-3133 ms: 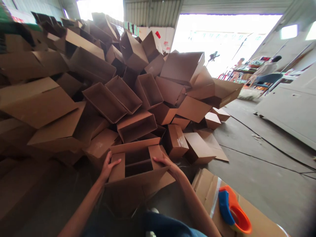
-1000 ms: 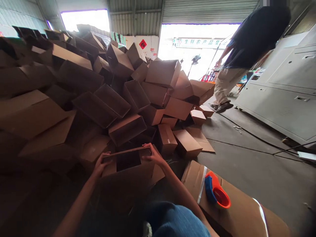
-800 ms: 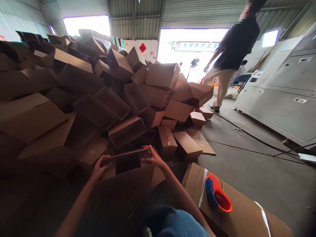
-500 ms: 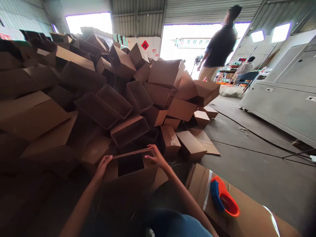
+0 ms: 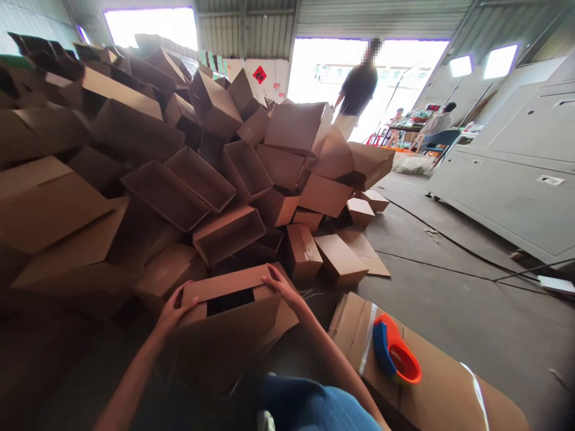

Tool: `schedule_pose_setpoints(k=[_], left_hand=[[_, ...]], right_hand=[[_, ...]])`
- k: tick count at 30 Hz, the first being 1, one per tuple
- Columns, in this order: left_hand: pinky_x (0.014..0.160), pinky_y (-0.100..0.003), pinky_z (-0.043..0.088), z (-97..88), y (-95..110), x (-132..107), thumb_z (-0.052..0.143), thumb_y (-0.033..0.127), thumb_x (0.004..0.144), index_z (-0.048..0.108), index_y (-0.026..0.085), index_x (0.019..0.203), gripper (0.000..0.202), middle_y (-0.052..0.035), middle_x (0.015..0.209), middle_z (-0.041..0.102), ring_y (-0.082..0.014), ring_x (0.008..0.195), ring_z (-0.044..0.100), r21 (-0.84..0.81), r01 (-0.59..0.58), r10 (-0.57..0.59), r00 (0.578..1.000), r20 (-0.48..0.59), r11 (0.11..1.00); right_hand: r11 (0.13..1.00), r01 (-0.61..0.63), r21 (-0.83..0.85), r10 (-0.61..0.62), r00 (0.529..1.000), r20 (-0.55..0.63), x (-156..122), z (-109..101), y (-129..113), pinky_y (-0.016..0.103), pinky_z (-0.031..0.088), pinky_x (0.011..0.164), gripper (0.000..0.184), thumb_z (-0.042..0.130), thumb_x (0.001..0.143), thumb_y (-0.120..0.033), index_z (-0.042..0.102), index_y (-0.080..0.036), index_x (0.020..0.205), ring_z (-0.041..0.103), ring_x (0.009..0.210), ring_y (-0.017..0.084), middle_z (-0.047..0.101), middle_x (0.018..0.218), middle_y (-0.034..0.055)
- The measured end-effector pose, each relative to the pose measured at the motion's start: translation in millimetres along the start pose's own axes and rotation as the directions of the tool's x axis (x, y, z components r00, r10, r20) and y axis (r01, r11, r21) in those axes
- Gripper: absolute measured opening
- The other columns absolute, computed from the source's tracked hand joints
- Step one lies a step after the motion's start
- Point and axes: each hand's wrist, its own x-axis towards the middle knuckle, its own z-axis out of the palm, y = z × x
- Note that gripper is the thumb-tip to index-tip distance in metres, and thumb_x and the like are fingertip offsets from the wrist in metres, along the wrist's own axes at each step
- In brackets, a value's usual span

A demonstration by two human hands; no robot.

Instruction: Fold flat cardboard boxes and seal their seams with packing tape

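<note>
A brown cardboard box [image 5: 227, 329] stands before my knees, its far top flap [image 5: 233, 282] folded over most of the top. A dark gap shows between the flap and the near side. My left hand [image 5: 175, 308] grips the box's left end, with the thumb over the flap. At the other end, my right hand [image 5: 284, 286] holds the flap's right corner, its fingers bent over the edge. Right of the box, an orange and blue tape dispenser [image 5: 396, 350] lies on a strapped stack of flat cardboard [image 5: 442, 383].
A large heap of open cardboard boxes [image 5: 215, 179] rises ahead and to the left. A grey machine [image 5: 507, 173] stands at right, with a cable [image 5: 431, 221] on the floor. One person [image 5: 359, 90] is near the bright doorway; another [image 5: 440, 123] sits by a table.
The flap has swung down toward me over the box opening, both hands moving with it. The standing person has walked farther off toward the doorway. My view has shifted slightly right.
</note>
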Motion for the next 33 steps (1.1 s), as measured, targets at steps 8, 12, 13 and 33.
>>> schedule_pose_setpoints(k=[8,12,13,33], left_hand=[[0.091,-0.04,0.059,-0.1,0,0,0.086,0.059,0.052,0.061,0.021,0.125,0.086,-0.0145,0.127,0.069,-0.0364,0.119,0.066,0.072,-0.007,0.01,0.999,-0.04,0.997],[0.091,-0.044,0.059,1.5,6,-2,0.084,0.062,0.051,0.062,0.021,0.121,0.084,-0.0138,0.124,0.07,-0.0383,0.117,0.066,0.114,-0.016,0.023,0.998,-0.06,0.993],[0.089,-0.044,0.059,1.6,7,-2,0.084,0.061,0.051,0.062,0.021,0.121,0.084,-0.0137,0.122,0.071,-0.0383,0.115,0.067,0.114,-0.013,0.02,0.998,-0.061,0.993],[0.097,-0.04,0.054,2.1,-7,8,0.084,0.056,0.056,0.058,0.023,0.125,0.08,-0.0125,0.129,0.067,-0.036,0.124,0.061,-0.004,0.001,-0.002,0.999,-0.034,1.0]], right_hand=[[0.999,0.021,-0.047,-0.02,1.0,0.015,-7,8,-10,0.046,0.05,0.105,0.071,0.07,0.074,-0.065,0.062,-0.022,0.13,0.062,0.123,0.031,0.067,0.132,0.0107],[0.984,0.049,-0.172,-0.055,0.998,-0.026,-2,3,-26,0.051,0.044,0.109,0.081,0.074,0.065,-0.072,0.065,-0.02,0.127,0.059,0.127,0.034,0.065,0.134,0.0134],[0.975,0.063,-0.214,-0.075,0.996,-0.047,-2,1,-34,0.052,0.04,0.113,0.084,0.077,0.062,-0.071,0.065,-0.02,0.127,0.055,0.132,0.035,0.063,0.136,0.0145],[0.114,0.394,-0.912,-0.201,0.908,0.367,-63,97,-83,0.031,0.038,0.075,0.056,0.032,0.102,-0.061,0.07,-0.02,0.097,0.069,0.09,0.021,0.075,0.096,0.0078]])
